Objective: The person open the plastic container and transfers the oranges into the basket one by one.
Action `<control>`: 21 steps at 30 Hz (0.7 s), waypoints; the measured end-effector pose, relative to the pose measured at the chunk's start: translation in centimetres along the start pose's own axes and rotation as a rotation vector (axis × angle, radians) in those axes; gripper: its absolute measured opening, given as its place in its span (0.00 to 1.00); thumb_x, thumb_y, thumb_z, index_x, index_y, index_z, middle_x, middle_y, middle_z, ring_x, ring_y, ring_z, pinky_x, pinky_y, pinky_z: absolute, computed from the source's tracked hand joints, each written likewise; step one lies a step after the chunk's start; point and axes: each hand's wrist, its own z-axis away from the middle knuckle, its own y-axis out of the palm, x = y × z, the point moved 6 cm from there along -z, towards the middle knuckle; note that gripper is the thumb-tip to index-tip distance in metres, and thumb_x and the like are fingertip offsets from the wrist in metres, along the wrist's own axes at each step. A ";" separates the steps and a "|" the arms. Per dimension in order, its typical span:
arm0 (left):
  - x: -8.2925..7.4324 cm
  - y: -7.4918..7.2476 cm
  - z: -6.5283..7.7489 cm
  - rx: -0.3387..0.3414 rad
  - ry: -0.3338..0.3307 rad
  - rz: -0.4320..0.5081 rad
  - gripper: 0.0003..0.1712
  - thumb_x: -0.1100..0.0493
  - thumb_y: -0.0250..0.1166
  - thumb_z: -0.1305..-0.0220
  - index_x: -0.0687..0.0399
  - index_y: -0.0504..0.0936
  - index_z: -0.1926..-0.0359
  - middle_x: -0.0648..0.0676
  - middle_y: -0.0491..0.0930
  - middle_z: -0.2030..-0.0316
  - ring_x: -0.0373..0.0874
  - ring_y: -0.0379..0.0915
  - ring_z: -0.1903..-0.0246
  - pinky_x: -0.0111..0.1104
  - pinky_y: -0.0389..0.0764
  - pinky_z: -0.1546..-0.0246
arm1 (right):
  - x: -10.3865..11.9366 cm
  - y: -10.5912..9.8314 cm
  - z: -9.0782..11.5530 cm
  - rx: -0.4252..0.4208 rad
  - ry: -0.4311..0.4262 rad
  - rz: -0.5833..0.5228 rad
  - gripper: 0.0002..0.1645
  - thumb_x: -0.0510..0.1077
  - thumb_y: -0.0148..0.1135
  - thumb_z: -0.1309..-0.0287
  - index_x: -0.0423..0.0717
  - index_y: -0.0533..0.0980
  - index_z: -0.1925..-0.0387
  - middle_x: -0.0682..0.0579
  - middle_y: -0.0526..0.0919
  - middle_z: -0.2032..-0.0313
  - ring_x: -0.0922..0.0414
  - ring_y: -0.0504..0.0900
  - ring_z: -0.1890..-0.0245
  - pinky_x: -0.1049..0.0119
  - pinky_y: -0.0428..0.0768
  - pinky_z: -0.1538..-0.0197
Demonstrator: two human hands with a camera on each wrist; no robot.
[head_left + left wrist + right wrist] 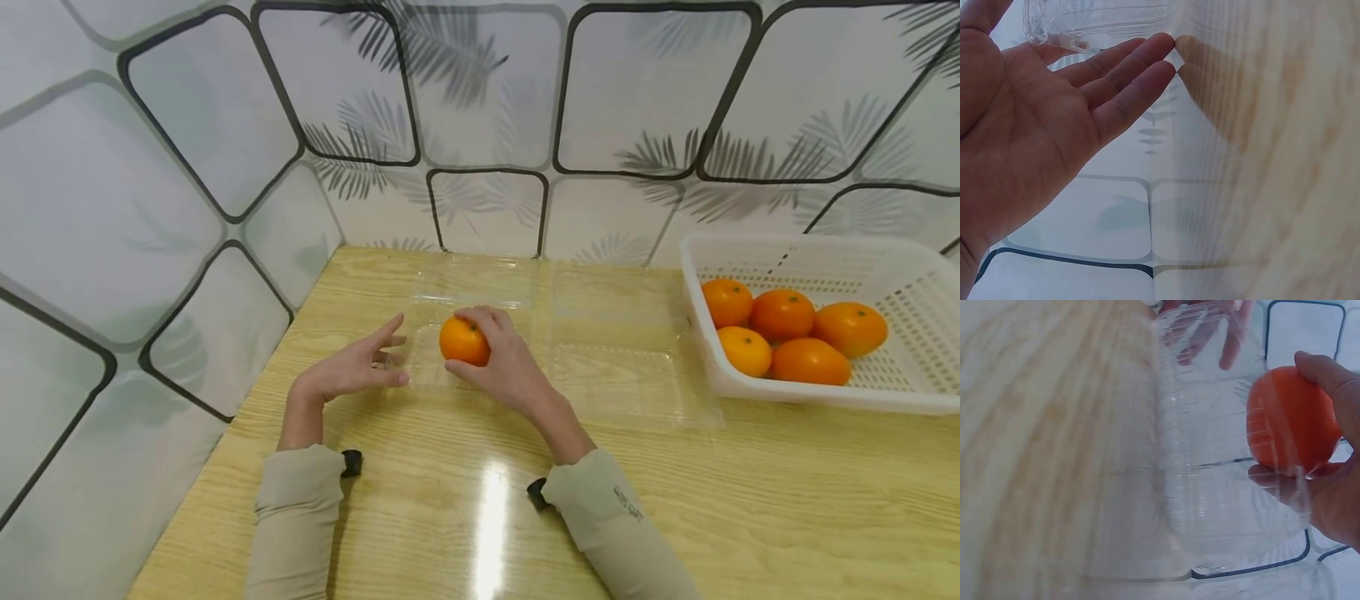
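Observation:
My right hand (508, 354) grips an orange (461, 342) between thumb and fingers, over the left clear plastic box (427, 358) with its lid folded open toward the wall. In the right wrist view the orange (1291, 419) is at the box's rim, part of it seen through the clear wall (1210, 506). My left hand (348, 367) holds nothing, its fingers spread beside the left edge of that box. The left wrist view shows its palm and extended fingers (1129, 103) close to the tabletop, near the plastic box (1116, 19).
A second clear plastic box (615, 387), also with its lid open, lies to the right. Beyond it stands a white perforated basket (915, 333) with several oranges (783, 315). A patterned wall (487, 125) borders the wooden table (420, 517) at the back and left.

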 end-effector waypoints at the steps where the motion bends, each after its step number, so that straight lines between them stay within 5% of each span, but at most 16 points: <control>1: 0.0 0.0 0.0 0.000 0.003 -0.001 0.57 0.53 0.66 0.33 0.46 0.33 0.20 0.67 0.50 0.25 0.66 0.59 0.31 0.54 0.71 0.39 | 0.2 -0.2 0.1 0.001 0.000 -0.009 0.37 0.48 0.73 0.44 0.55 0.68 0.34 0.46 0.65 0.35 0.46 0.76 0.47 0.51 0.79 0.45; 21: -0.1 0.2 0.1 -0.002 0.008 -0.015 0.56 0.54 0.64 0.31 0.45 0.32 0.20 0.67 0.49 0.24 0.68 0.55 0.30 0.57 0.70 0.40 | 1.6 -7.8 2.0 -0.188 -0.063 -0.005 0.38 0.42 0.76 0.48 0.48 0.70 0.36 0.44 0.67 0.37 0.46 0.73 0.43 0.49 0.79 0.45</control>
